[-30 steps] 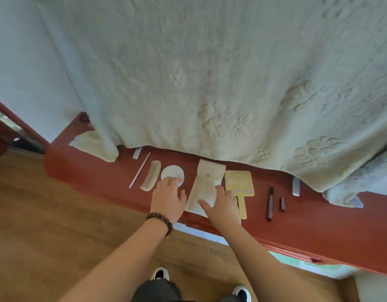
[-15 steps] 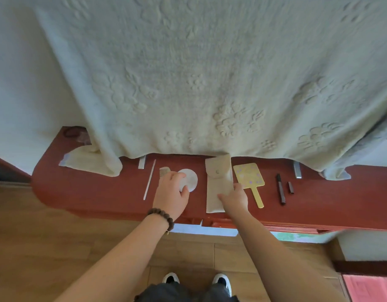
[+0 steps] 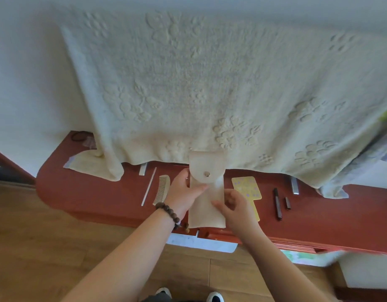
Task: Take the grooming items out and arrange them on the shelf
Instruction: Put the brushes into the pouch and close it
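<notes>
A cream pouch (image 3: 206, 205) with a metal snap hangs upright in front of the red shelf (image 3: 101, 192), its flap raised. My left hand (image 3: 182, 194) grips its left edge, thumb across the front. My right hand (image 3: 235, 207) pinches its lower right side with curled fingers. On the shelf to the left lie a wooden comb (image 3: 162, 188), a thin white stick (image 3: 149, 186) and a small metal piece (image 3: 143, 168). A yellow hand mirror (image 3: 247, 188), a dark stick (image 3: 277, 203), its small cap (image 3: 287, 203) and a metal piece (image 3: 294, 185) lie to the right.
A large cream towel (image 3: 210, 94) hangs over the wall down to the shelf's back edge, its corner lying on the shelf at the left. A dark hair tie (image 3: 79, 136) sits at the shelf's far left. Wooden floor lies below.
The pouch has come up off the shelf and now hangs between both hands. My left hand left the round white disc, which no longer shows.
</notes>
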Motion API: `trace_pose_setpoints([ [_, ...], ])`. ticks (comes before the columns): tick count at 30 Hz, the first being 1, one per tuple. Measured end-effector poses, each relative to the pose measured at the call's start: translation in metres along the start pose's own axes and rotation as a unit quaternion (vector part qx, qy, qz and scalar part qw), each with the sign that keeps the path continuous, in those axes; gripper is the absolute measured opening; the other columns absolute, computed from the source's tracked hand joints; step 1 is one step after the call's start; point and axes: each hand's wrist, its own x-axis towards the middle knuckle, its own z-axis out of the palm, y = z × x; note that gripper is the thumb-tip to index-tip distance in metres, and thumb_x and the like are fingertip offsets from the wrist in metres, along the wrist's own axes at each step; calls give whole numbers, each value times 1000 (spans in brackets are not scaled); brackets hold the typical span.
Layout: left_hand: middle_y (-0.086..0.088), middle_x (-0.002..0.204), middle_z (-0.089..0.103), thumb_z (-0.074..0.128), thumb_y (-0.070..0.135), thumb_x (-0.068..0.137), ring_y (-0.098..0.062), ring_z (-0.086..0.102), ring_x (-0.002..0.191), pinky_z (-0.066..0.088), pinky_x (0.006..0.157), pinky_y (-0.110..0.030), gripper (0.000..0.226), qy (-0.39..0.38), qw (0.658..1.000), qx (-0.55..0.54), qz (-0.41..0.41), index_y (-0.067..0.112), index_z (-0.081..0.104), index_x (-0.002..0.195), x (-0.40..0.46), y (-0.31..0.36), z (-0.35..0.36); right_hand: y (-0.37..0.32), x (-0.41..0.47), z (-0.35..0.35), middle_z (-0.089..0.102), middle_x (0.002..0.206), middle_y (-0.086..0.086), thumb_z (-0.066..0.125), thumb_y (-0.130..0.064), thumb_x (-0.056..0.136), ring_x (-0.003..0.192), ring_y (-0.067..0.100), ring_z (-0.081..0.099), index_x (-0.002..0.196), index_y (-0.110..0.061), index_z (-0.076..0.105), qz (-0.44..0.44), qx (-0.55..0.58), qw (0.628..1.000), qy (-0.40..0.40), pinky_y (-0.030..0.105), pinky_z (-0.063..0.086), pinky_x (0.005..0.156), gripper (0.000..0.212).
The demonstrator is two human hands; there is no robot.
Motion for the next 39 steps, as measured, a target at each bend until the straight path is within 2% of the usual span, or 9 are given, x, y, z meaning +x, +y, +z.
trace_pose_setpoints([
  [3, -1, 105, 71, 78, 12, 73, -20, 69, 94, 56, 84, -51, 42, -18, 1000, 5, 5, 24, 61, 111, -5, 4, -5, -11, 11, -26, 57, 107, -14, 70, -16, 83, 92, -8, 53, 121, -26, 54, -146, -113, 980, 79, 5, 42, 77, 43],
  [7, -5, 108, 71, 79, 22, 63, -25, 69, 97, 54, 87, -53, 55, -56, 998, 10, -6, 23, 60, 114, -13, 8, -11, -27, 37, -45, 44, 139, -1, 64, -16, 85, 126, 20, 40, 127, -29, 54, -348, -310, 884, 36, 36, 45, 92, 45],
  [12, -6, 105, 72, 79, 16, 63, -23, 70, 95, 54, 88, -51, 56, -61, 998, 23, 3, 21, 59, 115, -21, 16, -18, -49, 52, -44, 66, 113, 6, 51, -28, 93, 116, 26, 55, 94, -13, 72, -496, -316, 808, -18, 39, 49, 94, 26],
  [17, 6, 101, 71, 77, 18, 72, -10, 69, 90, 56, 84, -38, 49, -23, 990, 134, 42, 30, 57, 115, -29, 32, -24, -61, 50, -35, 71, 92, -1, 57, -10, 91, 94, 18, 65, 91, -12, 72, -483, -244, 840, -29, 31, 53, 80, 15],
  [20, 9, 102, 68, 72, 12, 79, -6, 66, 90, 56, 83, -35, 45, -23, 979, 196, 58, 30, 54, 116, -35, 33, -28, -83, 49, -34, 63, 72, 7, 56, -7, 91, 67, 14, 57, 82, -14, 65, -311, -40, 949, 12, 29, 44, 66, 15],
  [23, 11, 101, 70, 71, 9, 79, -4, 67, 90, 56, 85, -37, 45, -51, 982, 173, 56, 35, 54, 112, -43, 27, -27, -95, 68, -36, 55, 62, 8, 57, -17, 91, 56, 17, 44, 79, -12, 59, -177, 3, 982, 67, 29, 35, 56, 13],
  [29, 7, 106, 70, 72, 18, 73, -13, 68, 97, 55, 87, -47, 47, -63, 987, 140, 50, 36, 55, 113, -49, 26, -30, -80, 85, -13, 55, 59, 5, 60, -6, 87, 47, 12, 51, 74, -11, 60, 68, 64, 989, -110, 15, 39, 39, 14],
  [36, 6, 104, 71, 73, 7, 78, -13, 68, 95, 55, 87, -45, 46, 18, 993, 115, 36, 33, 56, 112, -47, 27, -40, -92, 68, -22, 63, 92, -5, 69, -17, 84, 80, 4, 61, 103, -19, 62, -222, -14, 973, 58, 11, 47, 72, 20],
  [39, 6, 105, 70, 73, 9, 79, -13, 68, 94, 56, 86, -45, 43, 39, 992, 119, 35, 32, 56, 111, -47, 29, -43, -94, 54, -20, 57, 89, -5, 77, -17, 76, 79, 8, 55, 89, -19, 63, -334, -111, 936, -16, 12, 43, 72, 19],
])
